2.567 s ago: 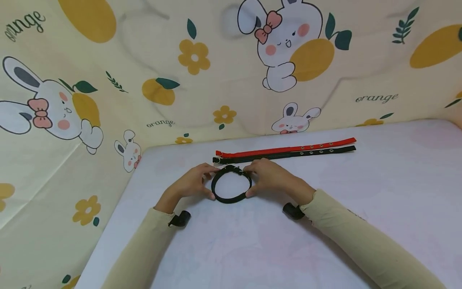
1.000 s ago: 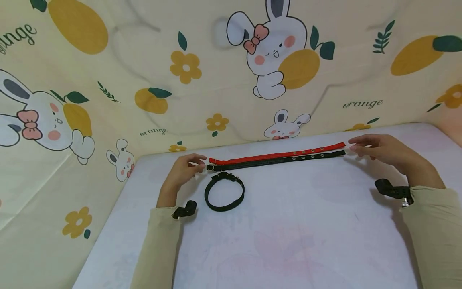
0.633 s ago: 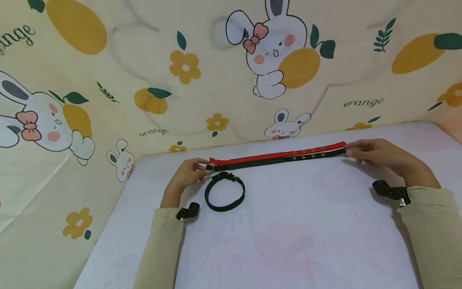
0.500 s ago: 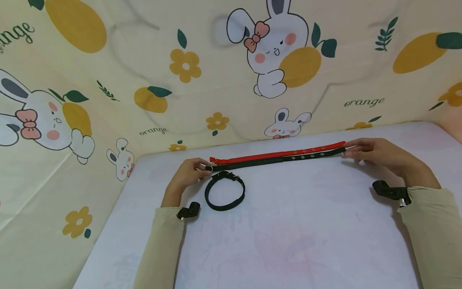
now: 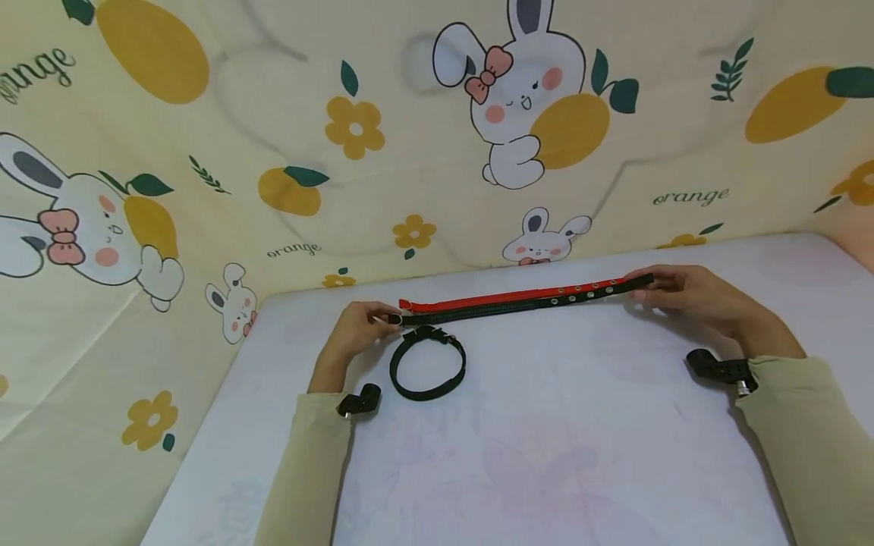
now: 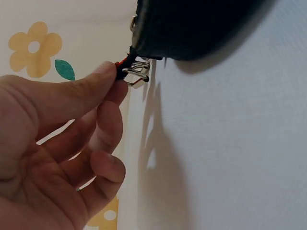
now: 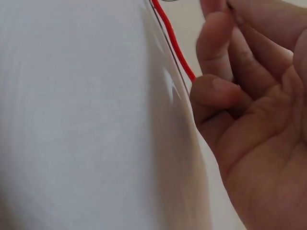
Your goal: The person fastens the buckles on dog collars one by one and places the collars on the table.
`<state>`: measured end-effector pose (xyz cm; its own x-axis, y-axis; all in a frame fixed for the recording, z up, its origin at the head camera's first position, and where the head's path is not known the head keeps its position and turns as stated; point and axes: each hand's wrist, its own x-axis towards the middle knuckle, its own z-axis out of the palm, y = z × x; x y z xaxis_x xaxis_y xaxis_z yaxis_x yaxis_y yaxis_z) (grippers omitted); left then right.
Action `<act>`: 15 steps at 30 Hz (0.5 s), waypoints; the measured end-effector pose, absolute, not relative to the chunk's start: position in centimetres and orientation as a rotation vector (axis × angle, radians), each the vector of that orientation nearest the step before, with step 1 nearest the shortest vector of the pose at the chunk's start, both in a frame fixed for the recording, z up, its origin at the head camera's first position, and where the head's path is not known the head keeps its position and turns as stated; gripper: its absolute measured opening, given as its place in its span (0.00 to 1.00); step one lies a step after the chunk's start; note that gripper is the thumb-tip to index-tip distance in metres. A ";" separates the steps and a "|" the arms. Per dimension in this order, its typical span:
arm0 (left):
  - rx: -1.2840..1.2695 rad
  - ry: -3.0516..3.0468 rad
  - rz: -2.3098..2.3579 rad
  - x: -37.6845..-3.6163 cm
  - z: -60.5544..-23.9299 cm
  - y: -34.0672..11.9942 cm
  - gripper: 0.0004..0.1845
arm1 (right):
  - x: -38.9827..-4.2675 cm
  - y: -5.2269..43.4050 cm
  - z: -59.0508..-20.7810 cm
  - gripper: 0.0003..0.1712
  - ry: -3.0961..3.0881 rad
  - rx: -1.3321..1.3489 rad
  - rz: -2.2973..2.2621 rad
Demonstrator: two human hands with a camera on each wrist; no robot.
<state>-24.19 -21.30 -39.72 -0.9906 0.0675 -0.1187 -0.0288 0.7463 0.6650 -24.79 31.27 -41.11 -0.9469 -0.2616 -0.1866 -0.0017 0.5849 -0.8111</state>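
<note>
A straight black collar [image 5: 492,309] with metal eyelets stretches between my two hands. At its buckle end my left hand [image 5: 353,331] pinches it between thumb and fingertips; the left wrist view shows the metal buckle [image 6: 138,73] right by the thumb. My right hand [image 5: 713,302] grips the eyelet end, whose tip pokes up over the fingers. Directly behind lies a similar red collar [image 5: 478,300], its far right end hidden behind the black collar and right hand. In front of the left part sits another black collar [image 5: 428,395], buckled into a ring.
All this is on a white table [image 5: 532,425]. Behind and to the left hangs a cream curtain [image 5: 382,189] printed with rabbits and oranges. Each wrist wears a small black camera [image 5: 717,368].
Both hands have left the ring-shaped collar and gone to the ends of the straight black one, taking hold of it. Most recently the right hand has shifted slightly left, raising the eyelet end.
</note>
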 end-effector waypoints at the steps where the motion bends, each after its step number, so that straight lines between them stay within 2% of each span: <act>1: 0.028 2.806 1.080 -24.1 -39.8 -21.3 0.14 | -24.8 31.2 -41.1 0.34 2.534 -0.198 -1.298; 6: 0.016 2.771 1.163 -23.9 -39.8 -21.3 0.15 | -24.6 31.0 -41.3 0.34 2.535 -0.151 -1.307; 15: 0.142 2.825 1.233 -24.0 -39.3 -21.2 0.14 | -25.3 28.8 -41.3 0.32 2.679 -0.229 -1.167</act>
